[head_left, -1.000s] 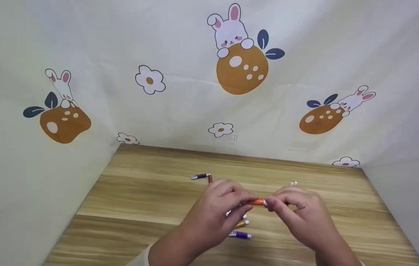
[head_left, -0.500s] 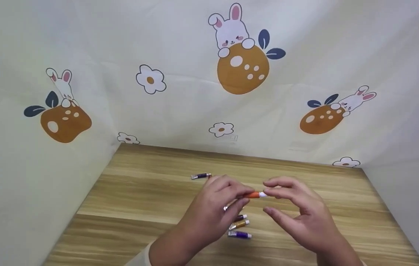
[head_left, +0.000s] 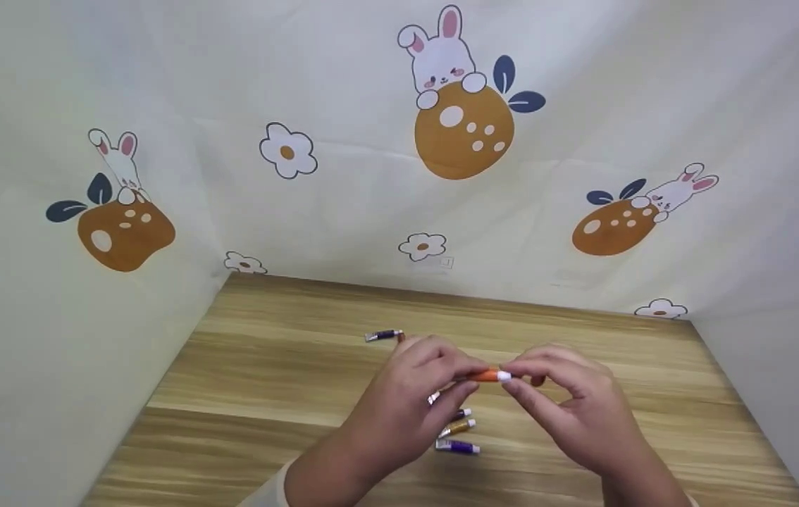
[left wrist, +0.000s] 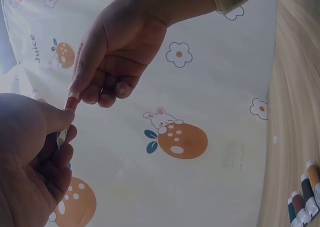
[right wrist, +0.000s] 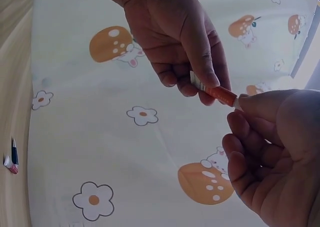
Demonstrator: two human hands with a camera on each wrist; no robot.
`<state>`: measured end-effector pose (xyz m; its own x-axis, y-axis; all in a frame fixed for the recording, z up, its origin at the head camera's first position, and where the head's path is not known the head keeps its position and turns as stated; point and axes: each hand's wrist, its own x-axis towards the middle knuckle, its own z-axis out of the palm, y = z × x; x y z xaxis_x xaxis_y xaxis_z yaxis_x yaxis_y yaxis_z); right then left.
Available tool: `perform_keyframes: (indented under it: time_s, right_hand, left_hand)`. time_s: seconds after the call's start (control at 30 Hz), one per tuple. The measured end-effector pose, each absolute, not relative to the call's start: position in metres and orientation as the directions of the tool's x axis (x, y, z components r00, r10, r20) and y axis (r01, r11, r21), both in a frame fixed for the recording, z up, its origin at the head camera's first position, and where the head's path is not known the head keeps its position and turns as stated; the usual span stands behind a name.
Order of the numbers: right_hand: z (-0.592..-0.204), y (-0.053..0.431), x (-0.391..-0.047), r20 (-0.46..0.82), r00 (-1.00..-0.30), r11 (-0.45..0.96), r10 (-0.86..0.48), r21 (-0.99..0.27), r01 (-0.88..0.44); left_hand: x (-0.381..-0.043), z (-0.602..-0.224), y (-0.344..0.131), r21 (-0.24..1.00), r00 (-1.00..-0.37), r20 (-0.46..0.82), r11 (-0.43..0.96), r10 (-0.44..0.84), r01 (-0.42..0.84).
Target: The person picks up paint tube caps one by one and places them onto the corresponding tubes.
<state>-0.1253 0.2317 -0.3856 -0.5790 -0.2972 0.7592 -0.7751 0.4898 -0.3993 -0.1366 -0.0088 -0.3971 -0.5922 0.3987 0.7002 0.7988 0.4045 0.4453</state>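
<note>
Above the table, a small orange paint tube (head_left: 484, 376) with a white cap (head_left: 504, 377) lies level between my hands. My left hand (head_left: 403, 401) pinches the tube's body between thumb and fingers. At the cap end, the thumb and fingertips of my right hand (head_left: 579, 398) pinch the cap. The right wrist view shows the tube's flat white tail (right wrist: 195, 80) sticking out past the thumb of the left hand (right wrist: 172, 37). In the left wrist view, the left hand (left wrist: 30, 152) covers much of the tube.
Below the hands lie a purple tube (head_left: 457, 447), an ochre tube (head_left: 461, 425) and a dark tube (head_left: 464, 412), partly covered. Farther back are another dark tube (head_left: 382, 335) and a brown one (head_left: 401, 337). Printed cloth walls (head_left: 343, 211) surround the wooden table (head_left: 273, 366).
My right fingers spread off the cap half a second ago and now pinch it again. The left hand keeps its grip on the paint tube and has shifted only slightly.
</note>
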Motion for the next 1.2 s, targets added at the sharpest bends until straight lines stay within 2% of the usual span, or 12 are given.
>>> perform_keyframes:
  time_s: [0.37, 0.47, 0.63, 0.77, 0.93, 1.2]
  right_hand:
    - [-0.385, 0.235, -0.125, 0.729, -0.593, 0.466, -0.341, -0.417, -0.781]
    - [-0.384, 0.236, -0.126, 0.756, -0.54, 0.423, -0.37, -0.38, -0.822]
    - [-0.382, 0.234, -0.131, 0.822, -0.385, 0.31, -0.42, -0.268, -0.912]
    - [-0.38, 0.231, -0.133, 0.84, -0.341, 0.268, -0.421, -0.244, -0.932]
    - [-0.382, 0.229, -0.133, 0.849, -0.363, 0.305, -0.383, -0.255, -0.918]
    - [-0.388, 0.23, -0.135, 0.827, -0.443, 0.424, -0.346, -0.283, -0.86]
  left_hand:
    - [-0.137, -0.398, -0.009, 0.427, -0.577, 0.712, 0.406, 0.4, 0.808]
    - [-0.138, -0.398, -0.008, 0.429, -0.58, 0.712, 0.41, 0.396, 0.805]
    - [-0.138, -0.399, -0.009, 0.438, -0.589, 0.713, 0.413, 0.38, 0.798]
    - [-0.138, -0.399, -0.009, 0.452, -0.602, 0.704, 0.416, 0.376, 0.789]
    - [-0.138, -0.4, -0.008, 0.486, -0.621, 0.679, 0.395, 0.391, 0.78]
    - [-0.138, -0.399, -0.009, 0.501, -0.627, 0.667, 0.381, 0.402, 0.777]
